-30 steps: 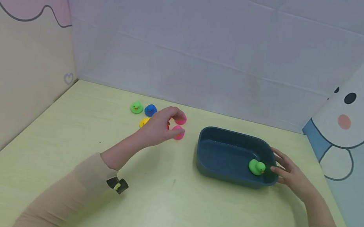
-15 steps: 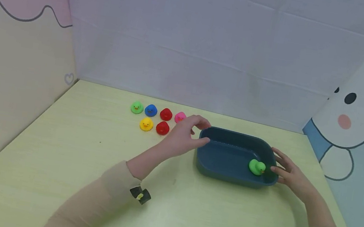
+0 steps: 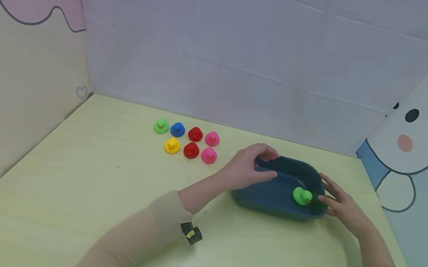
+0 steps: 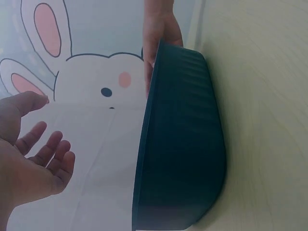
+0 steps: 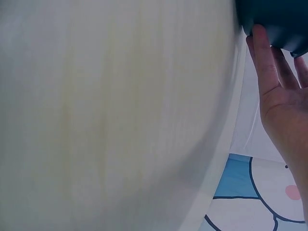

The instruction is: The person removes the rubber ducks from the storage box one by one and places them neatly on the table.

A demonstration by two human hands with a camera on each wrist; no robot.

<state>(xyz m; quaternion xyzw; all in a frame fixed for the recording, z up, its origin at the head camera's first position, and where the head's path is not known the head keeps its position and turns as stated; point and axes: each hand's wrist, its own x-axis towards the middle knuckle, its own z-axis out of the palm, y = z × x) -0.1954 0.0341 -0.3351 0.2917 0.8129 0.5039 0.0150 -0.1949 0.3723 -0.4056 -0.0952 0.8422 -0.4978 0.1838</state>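
My left hand (image 3: 248,169) hovers over the left end of a dark teal plastic basin (image 3: 269,207), thumb and fingers apart with nothing between them. In the left wrist view that hand (image 4: 36,154) is level with the basin's rim, beside its wall (image 4: 183,139). My right hand (image 3: 343,207) touches the basin's right end with fairly straight fingers, one fingertip over the rim. The right wrist view has its fingers (image 5: 265,60) against the outer wall. A green rubber duck (image 3: 302,197) sits inside the basin near the right end.
Left of the basin, two rows of rubber ducks stand on the pale table (image 3: 60,202): green (image 3: 161,126), blue (image 3: 177,129), yellow (image 3: 172,146), two red, including one red duck (image 3: 191,150), and two pink, including one pink duck (image 3: 209,155). A back wall (image 3: 225,60) stands behind.
My left hand has moved right, from over the pink ducks to above the basin, uncovering the red and pink ducks. The right hand, basin and green duck inside have stayed put.
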